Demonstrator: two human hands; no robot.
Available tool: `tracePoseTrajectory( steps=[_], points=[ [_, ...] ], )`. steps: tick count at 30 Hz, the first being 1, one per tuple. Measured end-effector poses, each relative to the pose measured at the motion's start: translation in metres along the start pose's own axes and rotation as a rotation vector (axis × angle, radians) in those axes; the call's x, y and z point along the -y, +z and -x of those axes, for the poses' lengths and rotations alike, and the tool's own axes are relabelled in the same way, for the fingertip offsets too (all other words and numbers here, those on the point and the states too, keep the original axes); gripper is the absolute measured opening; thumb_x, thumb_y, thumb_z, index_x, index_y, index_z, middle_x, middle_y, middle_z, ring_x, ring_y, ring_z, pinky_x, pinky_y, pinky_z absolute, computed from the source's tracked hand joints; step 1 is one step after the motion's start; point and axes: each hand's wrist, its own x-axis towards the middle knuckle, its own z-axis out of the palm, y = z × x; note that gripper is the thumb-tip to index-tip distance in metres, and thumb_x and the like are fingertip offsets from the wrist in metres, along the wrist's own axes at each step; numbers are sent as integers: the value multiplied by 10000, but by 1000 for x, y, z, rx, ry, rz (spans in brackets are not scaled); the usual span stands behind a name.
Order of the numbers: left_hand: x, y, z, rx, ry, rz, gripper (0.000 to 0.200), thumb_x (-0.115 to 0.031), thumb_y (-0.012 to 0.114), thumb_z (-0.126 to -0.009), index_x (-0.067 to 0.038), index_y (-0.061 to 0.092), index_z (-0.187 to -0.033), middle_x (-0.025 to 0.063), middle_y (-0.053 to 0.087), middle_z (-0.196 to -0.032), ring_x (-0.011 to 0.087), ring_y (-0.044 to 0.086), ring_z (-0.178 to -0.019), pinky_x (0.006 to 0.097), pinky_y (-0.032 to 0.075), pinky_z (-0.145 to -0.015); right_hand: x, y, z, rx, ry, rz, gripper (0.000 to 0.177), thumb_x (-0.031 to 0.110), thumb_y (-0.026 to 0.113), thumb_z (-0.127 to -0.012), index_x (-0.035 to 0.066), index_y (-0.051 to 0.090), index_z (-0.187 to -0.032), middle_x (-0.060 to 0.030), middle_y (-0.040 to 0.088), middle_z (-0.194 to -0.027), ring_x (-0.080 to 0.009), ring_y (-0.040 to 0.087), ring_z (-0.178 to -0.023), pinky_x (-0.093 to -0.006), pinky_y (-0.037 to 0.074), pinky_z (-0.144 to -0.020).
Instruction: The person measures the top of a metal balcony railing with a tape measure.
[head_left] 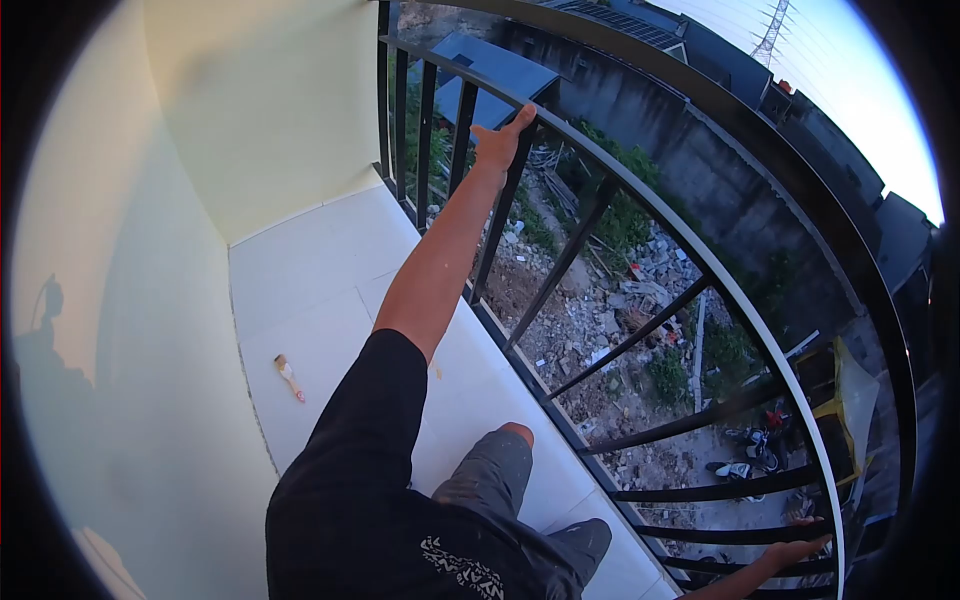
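Note:
A black metal balcony railing [615, 180] curves through the view, with upright bars below its rails. My left hand [497, 145] is at the end of a stretched arm, gripping the lower of the two rails beside the top of a bar. Its thumb points left, and some of its fingers are hidden. My right hand [795, 550], low at the right, holds the same rail farther along; only part of it shows. On the white tiled floor [300, 285] lies a paintbrush [289, 379] with a pale handle, away from both hands.
A cream wall [265, 110] borders the floor at the left and back. Beyond the railing, far below, are rubble [640, 290], plants, parked motorcycles [755, 450] and a yellow-edged canopy [850, 400]. A grey concrete wall [680, 160] and roofs stand farther off.

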Motion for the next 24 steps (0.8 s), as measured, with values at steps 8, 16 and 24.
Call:
tracePoseTrajectory(
  steps=[8,16,24],
  points=[
    [-44,-16,24,-172,-60,-383,1615,-813,764,-448,23,-152,-1482,336,218,-1460,434,267,-1378,543,304,-1098,1,-3,-1,33,8,18,531,546,392,-981,48,569,-1038,-52,573,-853,-139,529,-691,-254,452,-681],
    [-46,-12,29,-270,14,-438,1598,-788,775,-475,-13,-198,-1478,315,162,-1491,431,178,-1412,541,259,-1123,1,-2,1,22,-42,114,548,567,374,-974,56,569,-1007,-57,564,-794,-146,529,-672,-255,454,-668],
    [-4,-12,-12,312,35,-43,811,-737,620,-754,2,654,-1088,122,632,-1103,271,598,-1070,358,440,-916,6,3,5,86,70,-158,480,544,379,-993,85,514,-963,-8,489,-744,-123,463,-657,-253,403,-614]
  ],
)
